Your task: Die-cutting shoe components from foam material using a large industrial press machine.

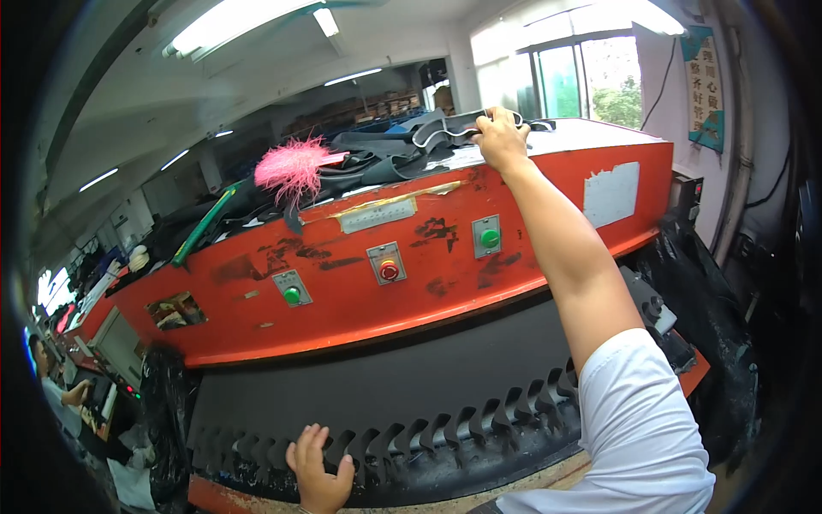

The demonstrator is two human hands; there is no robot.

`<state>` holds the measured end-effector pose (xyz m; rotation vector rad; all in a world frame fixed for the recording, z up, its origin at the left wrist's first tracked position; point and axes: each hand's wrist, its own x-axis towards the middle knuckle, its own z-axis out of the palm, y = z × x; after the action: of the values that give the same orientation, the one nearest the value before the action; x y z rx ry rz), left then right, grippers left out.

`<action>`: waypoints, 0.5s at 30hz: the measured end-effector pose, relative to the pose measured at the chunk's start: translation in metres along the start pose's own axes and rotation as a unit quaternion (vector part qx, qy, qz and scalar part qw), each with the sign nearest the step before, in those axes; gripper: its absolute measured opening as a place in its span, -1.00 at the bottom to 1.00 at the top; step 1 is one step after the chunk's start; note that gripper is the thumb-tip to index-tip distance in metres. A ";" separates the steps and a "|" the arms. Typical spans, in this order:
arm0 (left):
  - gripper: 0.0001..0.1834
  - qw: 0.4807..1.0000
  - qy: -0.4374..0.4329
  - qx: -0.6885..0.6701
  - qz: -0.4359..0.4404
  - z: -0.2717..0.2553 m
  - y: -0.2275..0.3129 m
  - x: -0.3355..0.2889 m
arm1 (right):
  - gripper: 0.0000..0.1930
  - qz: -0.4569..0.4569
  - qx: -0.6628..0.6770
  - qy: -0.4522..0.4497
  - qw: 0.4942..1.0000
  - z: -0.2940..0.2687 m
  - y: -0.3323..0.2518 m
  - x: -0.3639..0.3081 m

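My right arm reaches up over the red machine. At its top, my right hand has its fingers closed on a dark curved band with a pale edge. Low in the view, my left hand is open, fingers apart, with nothing seen in it. It lies at the near edge of a black sheet, beside a row of curved cut shapes. Whether its fingertips touch the sheet, I cannot tell.
On the machine top lie dark scraps, a pink bristly brush and a green stick. The front carries a red button and green buttons. Black plastic hangs at right. A co-worker is far left.
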<state>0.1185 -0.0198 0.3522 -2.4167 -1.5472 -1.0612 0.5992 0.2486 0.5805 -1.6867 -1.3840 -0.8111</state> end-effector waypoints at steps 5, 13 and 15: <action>-0.39 0.993 0.079 -0.014 0.091 -0.023 0.035 0.059 | -0.87 -0.309 0.035 0.101 0.945 -0.064 -0.034 -0.034; 0.02 0.963 0.065 -0.259 0.022 0.049 0.108 0.118 | -0.82 -0.598 0.062 -0.083 0.794 -0.136 -0.105 -0.178; -0.08 0.912 -0.054 -0.399 -0.075 0.093 0.109 0.113 | -0.79 -0.618 0.134 -0.070 0.771 -0.129 -0.085 -0.185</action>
<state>0.2842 0.0526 0.3792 -2.8997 -1.5544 -1.9345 0.4795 0.0554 0.4989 -0.4150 -2.5820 -1.0618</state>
